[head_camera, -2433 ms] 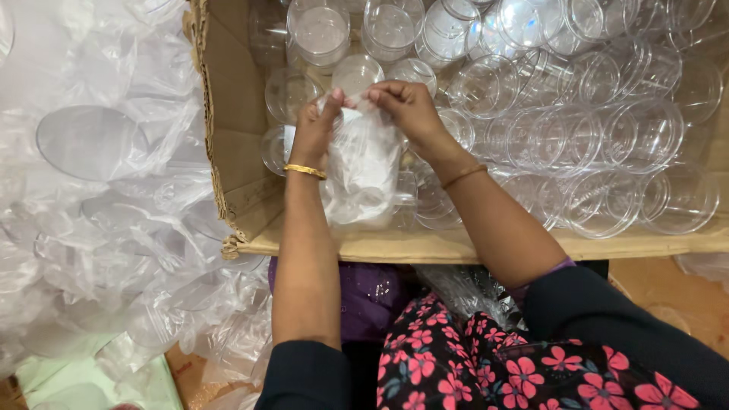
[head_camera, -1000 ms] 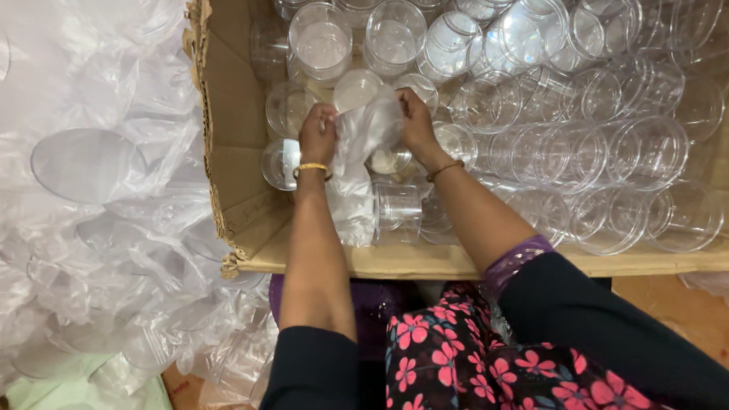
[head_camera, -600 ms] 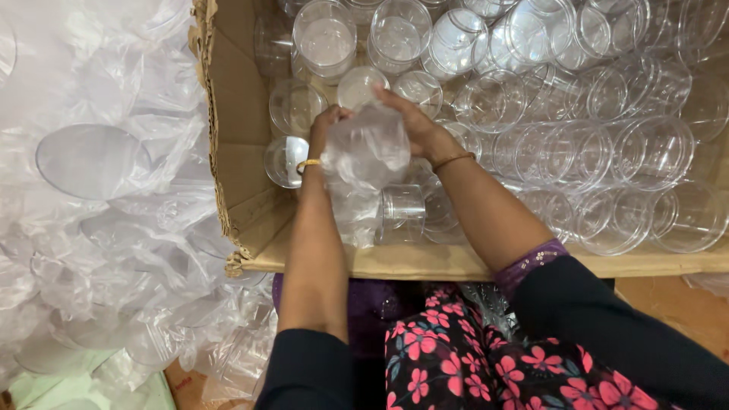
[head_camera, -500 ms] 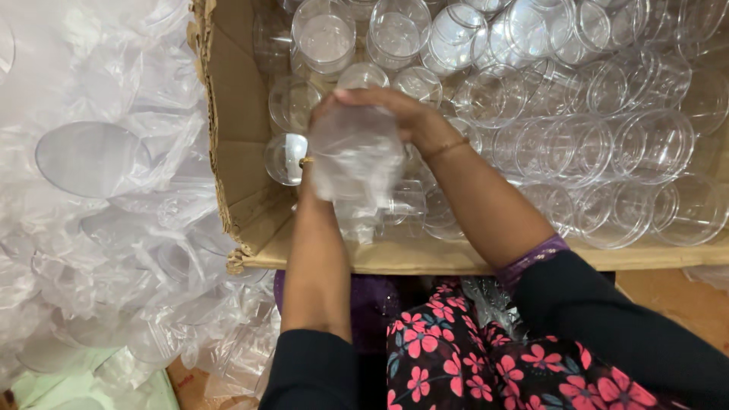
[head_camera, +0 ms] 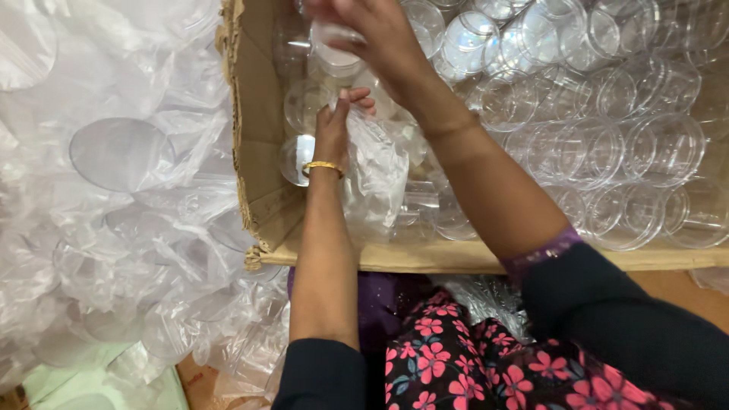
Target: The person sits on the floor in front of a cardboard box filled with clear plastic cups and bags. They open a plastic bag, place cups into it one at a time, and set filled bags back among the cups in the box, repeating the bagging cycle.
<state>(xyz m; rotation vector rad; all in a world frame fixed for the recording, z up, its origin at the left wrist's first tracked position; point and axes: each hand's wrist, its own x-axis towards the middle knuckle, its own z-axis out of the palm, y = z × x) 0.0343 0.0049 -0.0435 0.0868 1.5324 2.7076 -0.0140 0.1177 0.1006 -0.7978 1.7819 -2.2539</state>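
Both hands down in the box of clear cups

Left hand [head_camera: 336,129] has its grip pinched on a thin plastic bag [head_camera: 376,178] inside the cardboard box [head_camera: 254,121]; right hand [head_camera: 376,34] is clamped on a clear cup [head_camera: 334,45] just above it, loose plastic bags [head_camera: 114,190] piled left.

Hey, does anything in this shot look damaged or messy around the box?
Yes: the cardboard box has a ragged, torn near-left corner. Left of it, loose clear plastic bags lie crumpled in a heap. The clear round containers inside look intact.
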